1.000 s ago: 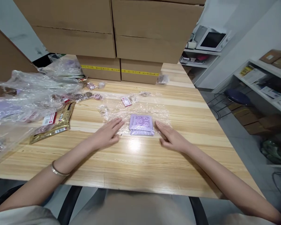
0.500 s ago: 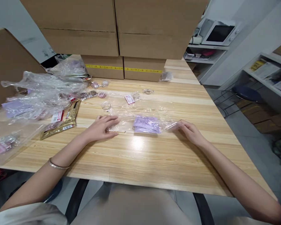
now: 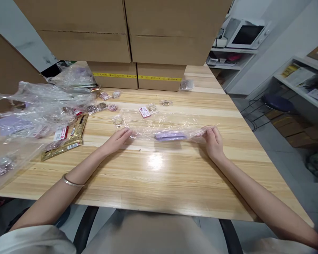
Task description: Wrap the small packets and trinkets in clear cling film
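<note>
A clear plastic sheet (image 3: 164,123) is stretched across the middle of the wooden table (image 3: 159,180), and a flat purple packet (image 3: 171,135) sits in it, seen edge-on. My left hand (image 3: 119,138) pinches the sheet's left end. My right hand (image 3: 213,141) grips its right end, raised a little off the table. The sheet sags between the two hands with the packet in the fold.
A heap of clear bags (image 3: 37,106) and a gold packet (image 3: 66,139) lie at the left. Small wrapped items (image 3: 144,112) are scattered behind the sheet. Stacked cardboard boxes (image 3: 127,38) wall the far side. Shelves (image 3: 302,84) and a stool (image 3: 277,104) stand right.
Both hands went from lying flat beside the packet to gripping the sheet's ends. The sheet has been lifted and pulled taut, and the packet has tipped from flat to edge-on.
</note>
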{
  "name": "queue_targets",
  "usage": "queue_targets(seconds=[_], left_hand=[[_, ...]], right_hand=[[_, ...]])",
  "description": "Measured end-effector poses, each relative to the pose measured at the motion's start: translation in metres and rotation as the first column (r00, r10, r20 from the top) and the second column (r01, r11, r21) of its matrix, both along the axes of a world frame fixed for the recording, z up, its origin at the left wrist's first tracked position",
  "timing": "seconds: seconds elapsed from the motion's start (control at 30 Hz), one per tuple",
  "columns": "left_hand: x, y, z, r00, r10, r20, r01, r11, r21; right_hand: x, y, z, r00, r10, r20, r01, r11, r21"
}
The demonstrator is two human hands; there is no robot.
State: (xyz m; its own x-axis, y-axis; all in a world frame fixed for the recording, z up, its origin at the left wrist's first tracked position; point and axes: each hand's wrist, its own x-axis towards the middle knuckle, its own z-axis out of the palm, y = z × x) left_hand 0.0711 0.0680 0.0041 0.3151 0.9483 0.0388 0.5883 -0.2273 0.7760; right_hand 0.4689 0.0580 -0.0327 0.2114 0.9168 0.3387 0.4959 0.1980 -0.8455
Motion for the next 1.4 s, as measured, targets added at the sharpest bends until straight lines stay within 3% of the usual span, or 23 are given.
queue_targets(seconds=[0.1, 0.23, 0.33, 0.47, 0.57, 0.63, 0.7, 0.77, 0.83, 0.9, 0.97, 1.07, 1.2, 1.4], left_hand=[[0.011, 0.01, -0.009, 0.984, 0.176, -0.023, -0.174, 0.983, 0.057], [0.022, 0.022, -0.013, 0.934, 0.29, -0.21, -0.268, 0.955, 0.13], [0.027, 0.028, -0.011, 0.852, 0.313, -0.419, -0.237, 0.945, 0.225], [0.03, 0.026, -0.011, 0.725, 0.303, -0.619, -0.112, 0.938, 0.327], [0.031, 0.018, -0.013, 0.665, 0.323, -0.674, -0.07, 0.925, 0.374], [0.031, 0.011, -0.011, 0.678, 0.37, -0.635, -0.092, 0.9, 0.426], [0.029, 0.006, -0.005, 0.766, 0.328, -0.553, -0.036, 0.881, 0.472], [0.027, 0.003, 0.001, 0.865, 0.077, -0.496, 0.169, 0.885, 0.433], [0.023, 0.004, 0.003, 0.848, -0.228, -0.478, 0.405, 0.86, 0.309], [0.018, 0.008, 0.002, 0.796, -0.376, -0.474, 0.503, 0.847, 0.173], [0.011, 0.015, -0.003, 0.812, -0.368, -0.453, 0.463, 0.879, 0.115], [-0.001, 0.026, -0.009, 0.906, -0.292, -0.307, 0.336, 0.937, 0.099], [-0.007, 0.033, -0.007, 0.988, -0.123, -0.097, 0.126, 0.992, 0.027], [0.015, 0.041, -0.008, 0.987, 0.045, -0.152, -0.018, 0.984, 0.177]], right_hand=[[-0.007, 0.014, -0.003, 0.989, -0.111, 0.095, 0.117, 0.992, -0.056], [-0.002, 0.022, 0.001, 0.898, -0.07, 0.435, 0.179, 0.96, -0.216], [0.005, 0.021, 0.005, 0.775, -0.044, 0.631, 0.266, 0.928, -0.262], [0.002, 0.016, 0.009, 0.646, -0.01, 0.763, 0.304, 0.921, -0.245], [-0.004, 0.014, 0.011, 0.587, 0.009, 0.81, 0.363, 0.891, -0.274], [-0.004, 0.011, 0.013, 0.566, -0.036, 0.824, 0.361, 0.909, -0.208], [0.002, 0.007, 0.016, 0.583, -0.061, 0.81, 0.223, 0.971, -0.087], [0.011, 0.002, 0.02, 0.631, 0.129, 0.765, -0.107, 0.991, -0.079], [0.02, -0.001, 0.021, 0.589, 0.458, 0.666, -0.454, 0.869, -0.196], [0.027, -0.002, 0.019, 0.522, 0.646, 0.557, -0.607, 0.74, -0.29], [0.032, -0.001, 0.013, 0.559, 0.662, 0.5, -0.6, 0.739, -0.307], [0.039, 0.004, 0.004, 0.701, 0.596, 0.39, -0.527, 0.803, -0.279], [0.042, 0.013, 0.001, 0.921, 0.359, 0.153, -0.316, 0.916, -0.245], [0.024, 0.037, 0.001, 0.992, 0.094, 0.089, -0.079, 0.984, -0.158]])
